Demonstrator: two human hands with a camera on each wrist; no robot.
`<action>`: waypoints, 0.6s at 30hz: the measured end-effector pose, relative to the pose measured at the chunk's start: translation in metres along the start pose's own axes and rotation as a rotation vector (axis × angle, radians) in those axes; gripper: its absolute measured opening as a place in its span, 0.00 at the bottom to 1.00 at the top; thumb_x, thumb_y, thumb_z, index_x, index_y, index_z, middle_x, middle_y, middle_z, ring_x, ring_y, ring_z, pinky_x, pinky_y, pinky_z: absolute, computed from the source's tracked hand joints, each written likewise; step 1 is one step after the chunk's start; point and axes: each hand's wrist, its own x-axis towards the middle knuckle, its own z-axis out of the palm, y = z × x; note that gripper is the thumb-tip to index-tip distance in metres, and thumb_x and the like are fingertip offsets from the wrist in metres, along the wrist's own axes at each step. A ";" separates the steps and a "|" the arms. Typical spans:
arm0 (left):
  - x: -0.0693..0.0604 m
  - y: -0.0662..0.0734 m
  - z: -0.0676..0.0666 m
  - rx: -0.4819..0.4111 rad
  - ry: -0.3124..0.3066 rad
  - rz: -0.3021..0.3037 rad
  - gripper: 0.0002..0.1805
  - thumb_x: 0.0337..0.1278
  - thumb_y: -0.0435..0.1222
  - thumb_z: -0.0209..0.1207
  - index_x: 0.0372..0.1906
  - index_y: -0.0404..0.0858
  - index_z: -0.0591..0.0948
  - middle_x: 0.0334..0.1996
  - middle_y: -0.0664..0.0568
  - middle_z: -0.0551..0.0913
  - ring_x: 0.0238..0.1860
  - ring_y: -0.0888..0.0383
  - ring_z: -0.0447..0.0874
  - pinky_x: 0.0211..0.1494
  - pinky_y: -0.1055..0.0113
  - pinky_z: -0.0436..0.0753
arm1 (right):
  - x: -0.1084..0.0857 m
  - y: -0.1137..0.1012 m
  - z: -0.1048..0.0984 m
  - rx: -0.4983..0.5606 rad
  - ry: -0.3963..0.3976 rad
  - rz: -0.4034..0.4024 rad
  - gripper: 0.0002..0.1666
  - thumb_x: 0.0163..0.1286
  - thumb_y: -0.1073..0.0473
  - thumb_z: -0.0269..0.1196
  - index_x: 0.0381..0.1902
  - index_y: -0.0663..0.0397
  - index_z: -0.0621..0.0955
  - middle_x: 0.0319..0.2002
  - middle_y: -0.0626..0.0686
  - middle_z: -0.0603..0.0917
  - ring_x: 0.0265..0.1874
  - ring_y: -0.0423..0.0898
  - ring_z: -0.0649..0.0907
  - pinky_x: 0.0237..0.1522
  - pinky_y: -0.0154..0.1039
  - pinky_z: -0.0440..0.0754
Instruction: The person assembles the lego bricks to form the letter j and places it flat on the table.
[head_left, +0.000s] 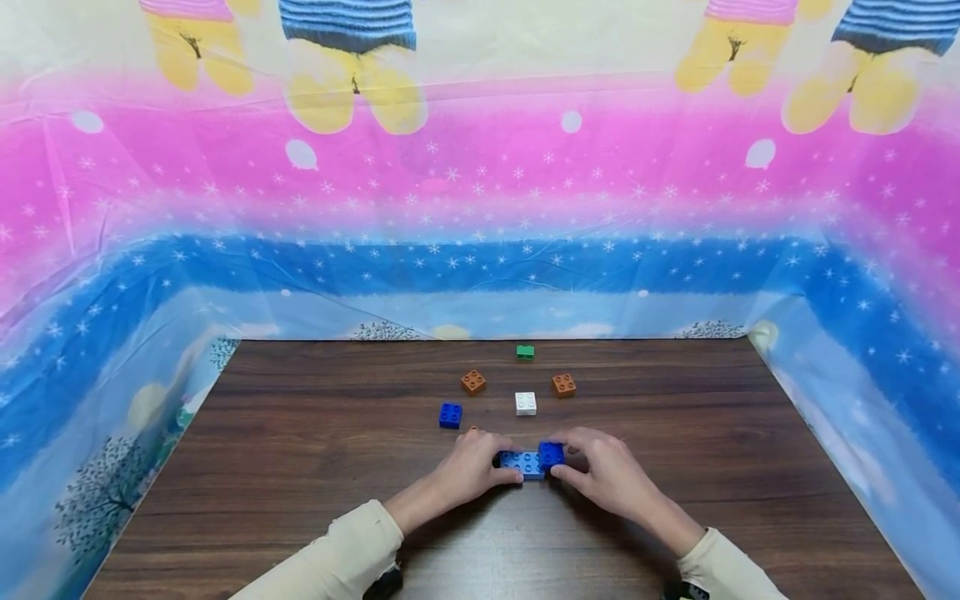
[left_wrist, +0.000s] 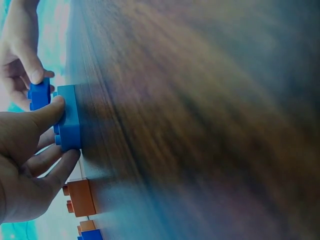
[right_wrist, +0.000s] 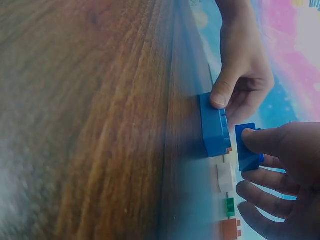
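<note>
A light blue long brick (head_left: 522,464) lies on the table, studs up, its left part pinched by the left hand (head_left: 468,467) between thumb and fingers. Pinched in the right hand (head_left: 611,475) is a dark blue square brick (head_left: 551,454), over the long brick's right end. The right wrist view shows a gap between the dark blue brick (right_wrist: 247,147) and the studs of the long brick (right_wrist: 214,127). In the left wrist view the left thumb lies across the studded side of the long brick (left_wrist: 70,117).
Behind the hands lie a white brick (head_left: 526,404), a dark blue brick (head_left: 450,415), two orange-brown bricks (head_left: 473,382) (head_left: 564,385) and, farthest back, a green brick (head_left: 525,352). Another orange piece shows partly behind the left hand. A patterned cloth (head_left: 480,267) surrounds the wooden table (head_left: 300,433).
</note>
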 end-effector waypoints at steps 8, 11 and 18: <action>0.000 0.000 0.000 0.000 0.002 -0.002 0.21 0.58 0.45 0.72 0.53 0.39 0.88 0.50 0.50 0.89 0.51 0.56 0.87 0.51 0.62 0.83 | 0.000 -0.001 0.003 -0.003 -0.008 -0.011 0.22 0.66 0.53 0.73 0.57 0.47 0.85 0.51 0.48 0.87 0.43 0.43 0.88 0.43 0.40 0.85; 0.000 0.000 0.000 -0.002 -0.002 -0.010 0.22 0.58 0.46 0.72 0.54 0.40 0.88 0.51 0.50 0.89 0.51 0.56 0.87 0.51 0.62 0.83 | 0.001 -0.001 0.004 -0.011 -0.010 -0.019 0.23 0.65 0.53 0.74 0.57 0.48 0.85 0.51 0.49 0.87 0.44 0.43 0.87 0.44 0.40 0.85; 0.000 0.000 0.000 -0.001 -0.004 -0.005 0.21 0.58 0.45 0.72 0.54 0.40 0.88 0.51 0.51 0.89 0.52 0.55 0.87 0.52 0.61 0.83 | 0.002 -0.001 0.007 -0.016 -0.011 -0.015 0.23 0.65 0.53 0.74 0.57 0.48 0.85 0.49 0.48 0.87 0.43 0.43 0.87 0.44 0.41 0.85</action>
